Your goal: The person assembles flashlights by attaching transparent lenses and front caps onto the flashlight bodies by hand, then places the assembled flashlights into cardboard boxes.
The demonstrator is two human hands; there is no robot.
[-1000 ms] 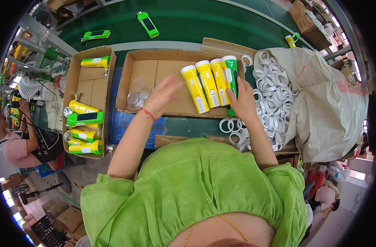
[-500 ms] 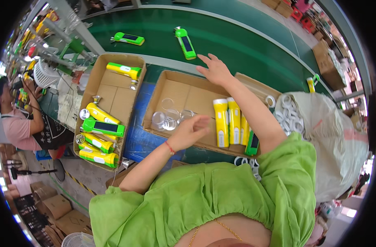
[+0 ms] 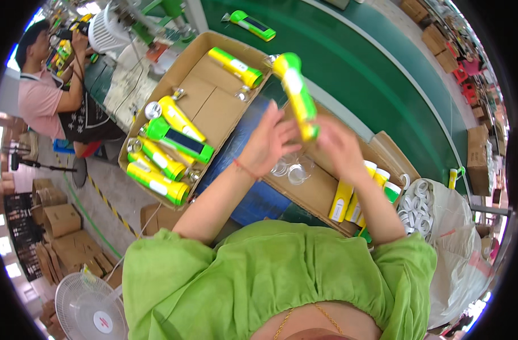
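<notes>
A green and yellow flashlight (image 3: pixel 296 93) is held up in front of me, its lens end pointing away. My right hand (image 3: pixel 335 144) grips its lower end. My left hand (image 3: pixel 267 141) touches the same end from the left side. Under both hands lies an open cardboard box (image 3: pixel 315 190) with clear round lens caps (image 3: pixel 293 170) and several yellow and green flashlights (image 3: pixel 358 198) standing at its right end.
A second cardboard box (image 3: pixel 205 99) at left holds several flashlights. One flashlight (image 3: pixel 253 25) lies on the green conveyor belt (image 3: pixel 361 73). A bag of white rings (image 3: pixel 420 209) sits at right. A person in pink (image 3: pixel 43 99) works at far left. A fan (image 3: pixel 92 311) stands lower left.
My right hand has come back from the green belt with a flashlight. My left hand rose from the box to meet it. The view swung left.
</notes>
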